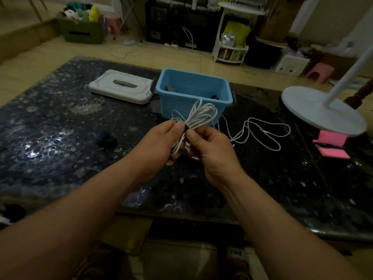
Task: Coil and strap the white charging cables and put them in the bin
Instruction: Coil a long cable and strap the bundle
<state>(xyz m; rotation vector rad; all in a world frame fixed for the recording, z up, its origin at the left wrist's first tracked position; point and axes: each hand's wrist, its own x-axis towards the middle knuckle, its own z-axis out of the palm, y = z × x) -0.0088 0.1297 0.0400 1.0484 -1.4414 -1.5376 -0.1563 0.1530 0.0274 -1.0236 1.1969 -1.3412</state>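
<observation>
Pinching a black strap (pixel 186 128) round the coiled white charging cable (pixel 198 118) mid-frame, my left hand (pixel 161 144) and right hand (pixel 210 150) both gripping the bundle, open blue plastic bin (pixel 193 91) just behind, loose white cable (pixel 260 132) right of centre.

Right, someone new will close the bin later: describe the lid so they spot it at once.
On the dark speckled table, find the blue bin near the far edge. The lid lies flat immediately to its left: pale grey, rectangular, and the only thing there with a dark handle on top.
</observation>
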